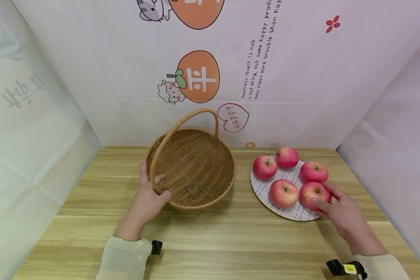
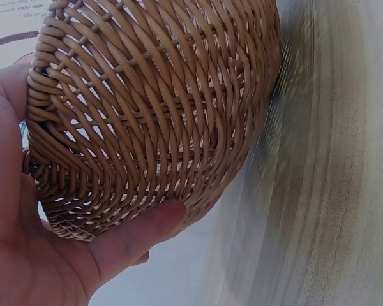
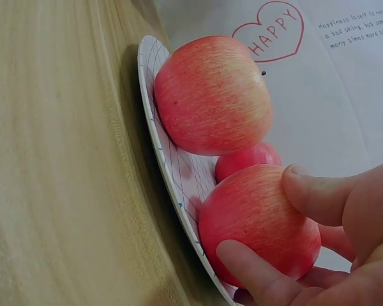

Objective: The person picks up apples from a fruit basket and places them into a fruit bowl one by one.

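A round wicker basket (image 1: pixel 196 167) with a tall arched handle stands at the left of the table, its inside showing bare weave. My left hand (image 1: pixel 148 202) holds its left rim near the foot of the handle. Seen from the left wrist, the thumb and fingers of that hand (image 2: pixel 45 261) lie about the woven wall (image 2: pixel 153 95). At the right, my right hand (image 1: pixel 346 214) grips the nearest right apple (image 1: pixel 313 192) on a checked plate (image 1: pixel 261 189). In the right wrist view its fingers curl round the red apple (image 3: pixel 255 220), which still appears to touch the plate.
Several other red apples share the plate, among them a front one (image 1: pixel 283 193) and a back one (image 1: pixel 287 157). The wooden table (image 1: pixel 210 241) meets a printed white cloth (image 1: pixel 294 116) behind, with more cloth at both sides.
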Demonstrator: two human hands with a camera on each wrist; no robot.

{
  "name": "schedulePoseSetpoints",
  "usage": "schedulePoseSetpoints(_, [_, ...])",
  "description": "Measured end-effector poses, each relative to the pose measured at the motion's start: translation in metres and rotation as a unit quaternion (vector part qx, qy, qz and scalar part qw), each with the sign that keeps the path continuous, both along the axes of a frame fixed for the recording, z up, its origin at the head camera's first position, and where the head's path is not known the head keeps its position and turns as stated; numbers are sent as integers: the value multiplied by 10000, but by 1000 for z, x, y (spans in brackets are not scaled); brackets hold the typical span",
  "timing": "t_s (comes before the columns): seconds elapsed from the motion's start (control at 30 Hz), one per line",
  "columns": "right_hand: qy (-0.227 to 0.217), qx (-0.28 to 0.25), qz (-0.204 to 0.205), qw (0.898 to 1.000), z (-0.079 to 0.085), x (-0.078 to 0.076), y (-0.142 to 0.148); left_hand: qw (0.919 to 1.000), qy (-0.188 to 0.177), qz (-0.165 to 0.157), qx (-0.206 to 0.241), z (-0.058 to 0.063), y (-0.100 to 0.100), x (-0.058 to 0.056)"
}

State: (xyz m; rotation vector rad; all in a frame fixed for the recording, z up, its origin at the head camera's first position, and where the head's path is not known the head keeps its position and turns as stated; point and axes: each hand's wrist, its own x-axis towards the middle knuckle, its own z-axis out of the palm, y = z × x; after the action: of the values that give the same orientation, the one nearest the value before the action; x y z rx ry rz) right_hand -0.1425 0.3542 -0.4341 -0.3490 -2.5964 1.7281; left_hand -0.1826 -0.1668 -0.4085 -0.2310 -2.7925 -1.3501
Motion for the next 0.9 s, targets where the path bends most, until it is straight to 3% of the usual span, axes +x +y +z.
schedulePoseSetpoints(0.4, [17, 82, 153, 9998, 5, -1, -2, 9997, 193, -134, 6, 0, -4, -4])
schedulePoseSetpoints(0.53, [-141, 93, 171, 9997, 7, -2, -4, 9994, 327, -73, -17, 5, -13, -9])
schedulePoseSetpoints(0.73, [-366, 205, 312, 9986, 16, 2, 0, 9997, 183, -8, -170, 12, -19, -15])
schedulePoseSetpoints(0.9, [-454, 585, 330, 9967, 28, 5, 3, 9992, 214, 148, -301, 13, -22, -20])
